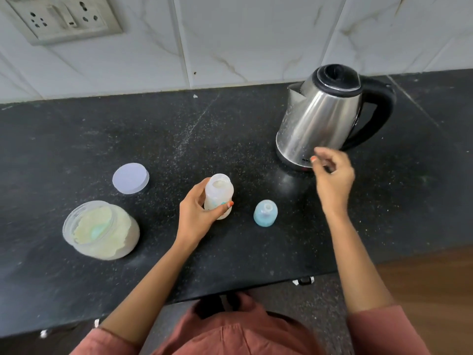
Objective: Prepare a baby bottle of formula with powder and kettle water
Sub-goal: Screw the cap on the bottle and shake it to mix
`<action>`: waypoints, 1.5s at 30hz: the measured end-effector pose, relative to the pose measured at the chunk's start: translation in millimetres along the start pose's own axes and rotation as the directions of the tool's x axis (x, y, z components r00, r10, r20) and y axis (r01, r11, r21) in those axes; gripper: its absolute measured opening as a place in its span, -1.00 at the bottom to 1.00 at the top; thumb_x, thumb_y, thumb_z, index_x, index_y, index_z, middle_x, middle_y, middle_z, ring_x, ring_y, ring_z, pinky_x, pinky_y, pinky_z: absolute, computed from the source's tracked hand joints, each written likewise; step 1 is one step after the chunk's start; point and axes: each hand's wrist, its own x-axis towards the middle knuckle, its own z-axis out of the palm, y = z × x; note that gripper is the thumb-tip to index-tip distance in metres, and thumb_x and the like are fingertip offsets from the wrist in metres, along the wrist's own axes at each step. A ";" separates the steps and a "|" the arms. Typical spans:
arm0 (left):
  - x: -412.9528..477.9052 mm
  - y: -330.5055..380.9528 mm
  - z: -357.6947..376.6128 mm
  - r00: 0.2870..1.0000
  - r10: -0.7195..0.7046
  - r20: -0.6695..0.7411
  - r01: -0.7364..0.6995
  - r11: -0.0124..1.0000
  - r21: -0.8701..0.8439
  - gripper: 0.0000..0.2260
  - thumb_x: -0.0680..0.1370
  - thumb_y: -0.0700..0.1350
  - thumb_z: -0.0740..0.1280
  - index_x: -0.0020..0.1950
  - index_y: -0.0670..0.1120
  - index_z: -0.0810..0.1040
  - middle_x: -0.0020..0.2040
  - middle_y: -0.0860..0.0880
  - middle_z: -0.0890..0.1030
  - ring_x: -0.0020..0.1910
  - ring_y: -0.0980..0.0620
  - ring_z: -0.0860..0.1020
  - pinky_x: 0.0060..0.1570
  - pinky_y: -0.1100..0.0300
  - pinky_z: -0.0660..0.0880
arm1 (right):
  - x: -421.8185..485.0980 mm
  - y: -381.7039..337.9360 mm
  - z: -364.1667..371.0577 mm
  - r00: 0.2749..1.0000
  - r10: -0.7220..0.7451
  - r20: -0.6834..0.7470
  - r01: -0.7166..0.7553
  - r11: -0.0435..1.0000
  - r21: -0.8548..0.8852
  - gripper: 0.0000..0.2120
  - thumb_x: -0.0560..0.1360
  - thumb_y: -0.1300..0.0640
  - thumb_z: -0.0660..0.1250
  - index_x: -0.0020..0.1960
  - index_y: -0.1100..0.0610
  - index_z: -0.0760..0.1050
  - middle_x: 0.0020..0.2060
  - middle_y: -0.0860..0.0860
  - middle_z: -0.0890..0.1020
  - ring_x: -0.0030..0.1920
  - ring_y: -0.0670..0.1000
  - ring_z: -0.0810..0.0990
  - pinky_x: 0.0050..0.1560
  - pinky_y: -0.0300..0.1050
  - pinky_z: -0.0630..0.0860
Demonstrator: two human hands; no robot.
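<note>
Left hand (197, 213) grips open bottle (218, 193) upright, nipple cap (265, 212) at its 3 o'clock; right hand (332, 172) loosely curled, empty, by kettle (325, 116) at 2 o'clock.

Single head view, from above near black counter (230, 139), facing forward-down toward tiled wall (243, 34)

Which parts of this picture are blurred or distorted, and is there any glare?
In the head view, the right hand near the kettle is smeared by motion, while the left hand gripping the bottle is sharp; the wide lens bends the counter edge and the tile lines of the wall; the kettle's steel shows soft streaky highlights, no harsh glare.
</note>
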 end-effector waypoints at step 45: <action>-28.2 -39.1 -23.6 0.987 0.045 0.155 -0.044 0.999 -0.011 -0.45 0.34 -0.06 0.52 0.28 -0.06 0.45 0.14 0.01 0.57 0.13 0.08 0.54 0.13 0.03 0.51 | -106.5 -121.9 65.9 0.617 0.063 0.785 0.327 0.886 -0.328 -0.45 0.38 0.20 0.43 0.32 -0.03 0.40 0.25 -0.04 0.45 0.26 0.00 0.44 0.23 0.01 0.45</action>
